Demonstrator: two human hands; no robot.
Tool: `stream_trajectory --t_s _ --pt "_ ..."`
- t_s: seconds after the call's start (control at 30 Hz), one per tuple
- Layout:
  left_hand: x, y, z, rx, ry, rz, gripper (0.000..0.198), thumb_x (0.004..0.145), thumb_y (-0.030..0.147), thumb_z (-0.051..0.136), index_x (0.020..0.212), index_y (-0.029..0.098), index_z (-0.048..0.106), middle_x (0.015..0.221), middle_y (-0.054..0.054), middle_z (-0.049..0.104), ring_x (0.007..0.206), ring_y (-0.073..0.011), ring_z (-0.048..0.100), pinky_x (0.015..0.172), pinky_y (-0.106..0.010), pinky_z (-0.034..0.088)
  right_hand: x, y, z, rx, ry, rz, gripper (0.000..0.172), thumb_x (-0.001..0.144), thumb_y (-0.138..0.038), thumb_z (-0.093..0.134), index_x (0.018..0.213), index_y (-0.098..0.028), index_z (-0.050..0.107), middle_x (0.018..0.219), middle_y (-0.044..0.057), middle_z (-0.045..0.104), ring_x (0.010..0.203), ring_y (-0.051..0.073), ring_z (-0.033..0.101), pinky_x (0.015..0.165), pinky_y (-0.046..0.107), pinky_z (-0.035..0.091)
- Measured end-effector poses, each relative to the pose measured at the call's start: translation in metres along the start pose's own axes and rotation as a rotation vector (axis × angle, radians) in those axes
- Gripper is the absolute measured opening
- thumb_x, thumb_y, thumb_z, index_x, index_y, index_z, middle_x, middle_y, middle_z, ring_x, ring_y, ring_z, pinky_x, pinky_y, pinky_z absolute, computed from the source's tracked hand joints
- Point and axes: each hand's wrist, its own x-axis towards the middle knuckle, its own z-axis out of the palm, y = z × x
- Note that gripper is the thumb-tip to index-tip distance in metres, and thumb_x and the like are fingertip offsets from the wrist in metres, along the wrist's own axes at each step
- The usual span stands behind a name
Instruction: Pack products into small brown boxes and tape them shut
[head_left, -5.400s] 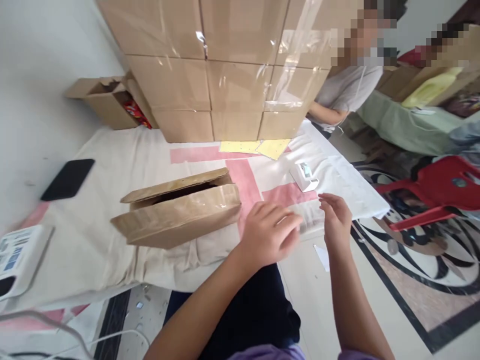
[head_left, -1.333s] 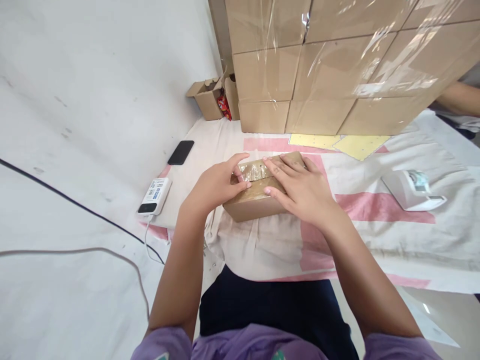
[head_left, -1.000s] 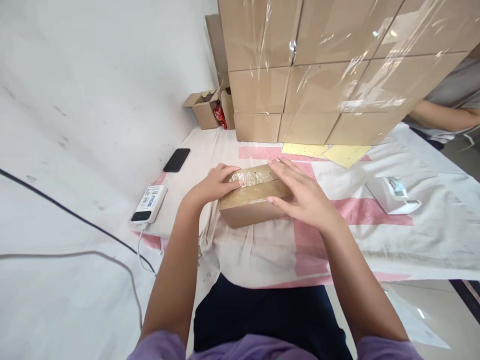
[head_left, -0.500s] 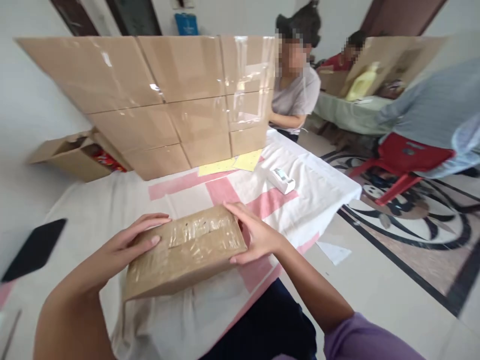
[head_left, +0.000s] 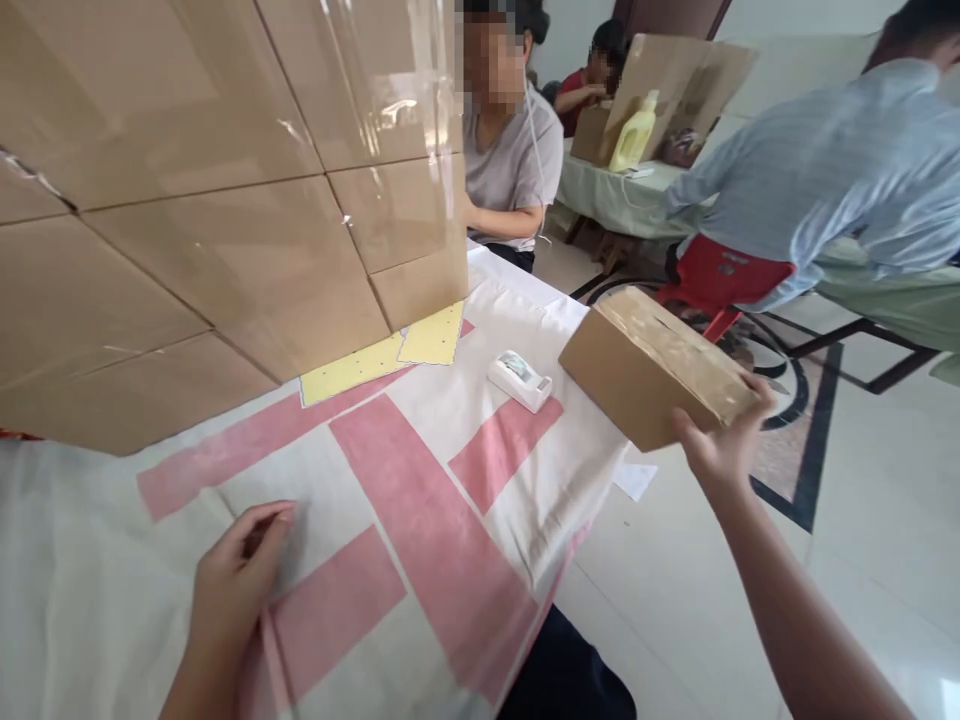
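Note:
My right hand (head_left: pixel 726 436) grips one end of a taped cardboard box (head_left: pixel 637 385), thumb on the near side and fingers over the end. The box is tilted at the right edge of the table, its far end beside the white tape dispenser (head_left: pixel 520 381). Whether its underside touches the cloth cannot be made out. Over the pink-and-white tablecloth (head_left: pixel 427 500) at the left, my left hand (head_left: pixel 244 560) has its fingers curled, thumb against the index finger, and nothing shows in it.
A tall cardboard partition (head_left: pixel 225 230) covers the table's far left, with yellow paper sheets (head_left: pixel 360 365) at its foot. A person (head_left: pixel 510 150) sits beyond it. Rightward, another person (head_left: pixel 810 180) sits on a red chair (head_left: pixel 720 275). White paper (head_left: pixel 636 481) lies on the floor.
The box has moved from in front of me to the right side, carried in my right hand. My left hand has let go of it and its fingers have closed. The view has turned right.

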Motion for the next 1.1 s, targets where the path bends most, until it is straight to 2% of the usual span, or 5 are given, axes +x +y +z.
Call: stream_trajectory --t_s 0.27,0.47,0.67,0.83,1.1 --pt "-0.001 -0.001 0.000 0.028 -0.025 0.018 0.036 0.080 0.056 0.064 0.096 0.025 0.072 0.093 -0.002 0.073 0.085 -0.0237 0.065 0.072 -0.032 0.052 0.127 -0.133 0.207 -0.114 -0.326 -0.005 0.112 0.076 -0.064 0.070 0.156 -0.004 0.021 0.142 0.034 0.043 0.132 0.047 0.049 0.102 0.062 0.045" --pt "0.007 -0.009 0.006 0.003 -0.068 0.112 0.033 0.081 0.053 0.061 0.094 0.025 0.072 0.088 0.000 0.072 0.081 -0.0232 0.066 0.073 -0.032 0.051 0.148 -0.222 0.225 -0.216 -0.588 0.060 0.118 0.086 -0.059 0.061 0.162 0.005 -0.004 0.155 0.052 0.019 0.131 0.045 0.057 0.103 0.055 0.046" --pt "-0.007 0.006 0.006 -0.200 -0.059 0.157 0.028 0.078 0.033 0.052 0.098 0.023 0.069 0.063 0.005 0.046 0.059 -0.0161 0.047 0.059 -0.027 0.039 0.044 -0.298 0.180 -0.112 -0.410 -0.545 0.079 0.091 -0.036 0.055 0.160 -0.005 0.032 0.165 0.035 0.024 0.124 0.044 0.063 0.102 0.062 0.047" --pt "0.012 -0.006 -0.056 -0.207 0.226 0.088 0.019 0.082 0.028 0.049 0.094 0.024 0.064 0.065 0.005 0.038 0.061 -0.0152 0.046 0.061 -0.026 0.042 -0.070 -0.395 0.184 0.448 -0.744 -0.710 0.048 0.089 -0.027 0.053 0.133 -0.010 0.064 0.145 0.025 0.060 0.123 0.039 0.065 0.108 0.063 0.045" --pt "0.164 -0.075 -0.191 -0.049 0.793 -0.198 0.068 0.080 0.026 0.071 0.138 0.014 0.039 0.123 -0.016 0.056 0.121 -0.0295 0.058 0.106 -0.043 0.045 -0.227 -0.639 0.268 0.917 -1.127 -0.630 0.059 0.087 -0.021 0.054 0.146 -0.017 0.056 0.159 0.018 0.048 0.105 0.023 0.074 0.096 0.040 0.060"
